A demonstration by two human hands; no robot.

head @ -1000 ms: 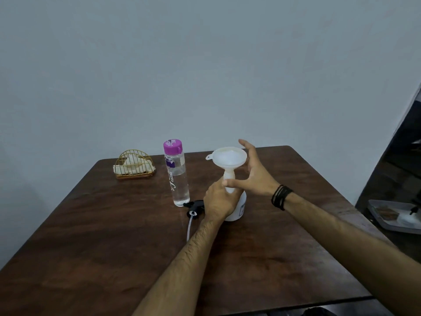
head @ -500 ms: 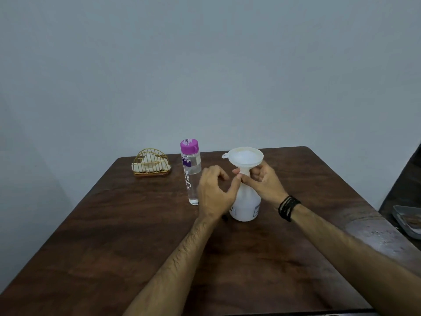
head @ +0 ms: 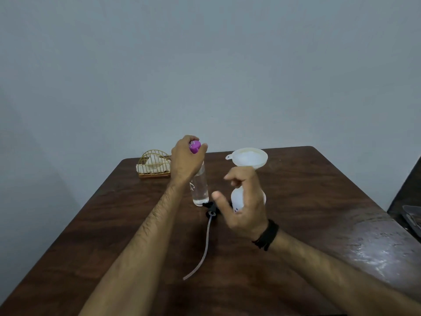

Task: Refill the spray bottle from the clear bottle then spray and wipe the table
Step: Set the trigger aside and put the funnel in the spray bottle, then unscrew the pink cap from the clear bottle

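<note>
The clear bottle [head: 200,190] stands upright on the dark wooden table [head: 319,201], and my left hand [head: 185,159] is closed around its purple cap [head: 194,147]. To its right stands the white spray bottle [head: 237,197] with a white funnel [head: 249,157] in its neck. My right hand [head: 245,201] hovers in front of that bottle with fingers spread, holding nothing and hiding much of its body. The black spray head [head: 210,208] with its long tube [head: 205,247] lies on the table between the two bottles.
A gold wire basket [head: 155,165] holding a white cloth sits at the table's far left corner. The wall rises just behind the table. A grey tray [head: 413,218] sits off the table at the right edge.
My left hand left the spray bottle and moved up left onto the clear bottle's cap. My right hand let go of the funnel stem and drew back, opening.
</note>
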